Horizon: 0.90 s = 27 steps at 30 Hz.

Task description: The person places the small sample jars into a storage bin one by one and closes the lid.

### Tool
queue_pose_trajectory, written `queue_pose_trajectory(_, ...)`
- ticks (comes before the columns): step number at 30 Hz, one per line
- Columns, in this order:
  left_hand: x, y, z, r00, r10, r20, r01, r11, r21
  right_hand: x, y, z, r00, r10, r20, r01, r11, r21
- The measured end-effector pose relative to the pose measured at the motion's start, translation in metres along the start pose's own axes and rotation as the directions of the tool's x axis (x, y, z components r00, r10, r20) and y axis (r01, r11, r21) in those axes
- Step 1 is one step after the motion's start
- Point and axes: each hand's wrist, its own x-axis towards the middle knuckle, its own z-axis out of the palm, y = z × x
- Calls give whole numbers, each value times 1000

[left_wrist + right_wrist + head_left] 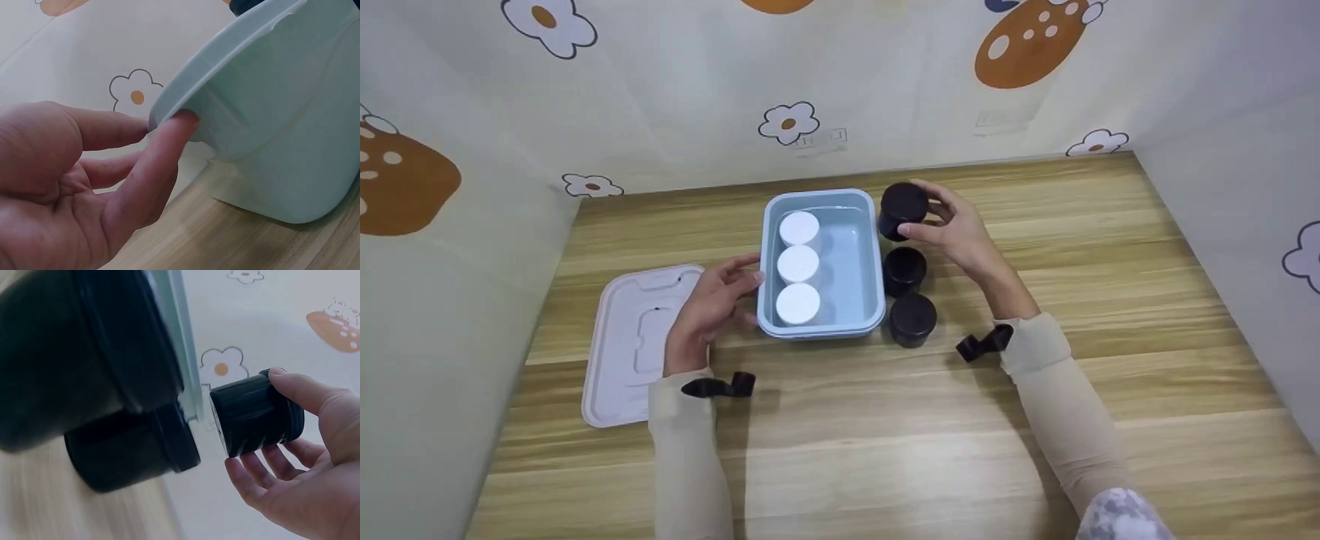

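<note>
The right hand (956, 229) holds a black cylindrical jar with a black lid (904, 202) between thumb and fingers; it looks lifted, just beside the far right corner of a pale blue, rounded rectangular plastic box (877, 313). The left hand (716, 296) pinches the box's left rim between thumb and a finger. The likeliest mishap is the held jar slipping, since its sides look smooth and the thumb sits high, near the lid's edge. If carried over the right rim too low, it could knock the wall and drag the box askew; a hard pull by the left hand might tip it too. Three white, round-topped containers (798, 304) stand in a row along the box's left side, so a jar set too far left could jostle them. Two more black lidded jars (905, 270) (913, 319) stand close by the right rim, whether touching it I cannot tell, and a swinging wrist might topple them. The box's right half shows bare floor; the table (870, 450) offers room in front and to the right, while a white plastic lid (615, 360) crowds the left forearm and the patterned wall (697, 75) bounds the back.
</note>
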Motion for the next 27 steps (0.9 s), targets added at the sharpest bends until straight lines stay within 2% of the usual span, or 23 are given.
queue_pose_trajectory(5,-1,0,-2,1000,5,-5,-5,1000,-4,-7,-10,11,999,-32,35,32,999,23)
queue_pose_trajectory(12,2,-2,2,1000,-2,-4,2,1000,-3,-15,-21,23,999,-37,29,37,999,-17)
queue_pose_trajectory(17,2,-1,1,1000,-2,-5,2,1000,6,-8,-26,36,999,-18,40,22,995,-101)
queue_pose_trajectory(22,2,-1,0,1000,11,10,-11,1000,2,1,-32,48,999,-2,40,11,974,-225)
queue_pose_trajectory(27,2,-1,1,1000,5,11,-5,1000,-1,10,-36,58,999,21,37,-9,954,-299)
